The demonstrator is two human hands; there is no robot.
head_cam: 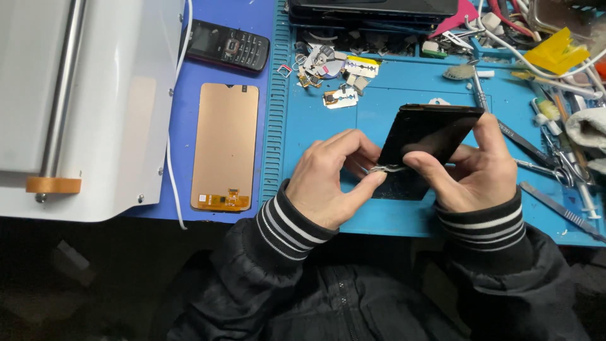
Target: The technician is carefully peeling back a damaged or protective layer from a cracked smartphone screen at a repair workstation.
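Black glass catches the light where a dark phone screen (429, 136) is held tilted above the blue mat (404, 215) on the counter. The right hand (476, 167) grips it, fingers curled behind its right edge and the thumb pressed on its lower front. The left hand (334, 180) is closed in a pinch, thumb and forefinger gripping a thin silvery strip (386, 169) at the screen's lower left corner, just beside the right thumb. Both wrists wear black sleeves with striped cuffs.

Left of the mat, a copper-coloured display panel (225, 145) lies flat on a darker blue surface, well apart from the hands. Above it rests a small black keypad phone (228, 45). A white machine (88, 107) with a metal roller fills the far left, a white cable running along its edge. Behind the hands, small metal parts and razor blades (344, 82) are scattered on the mat. To the right lie tweezers (536, 167) and other slim tools, near the right hand.
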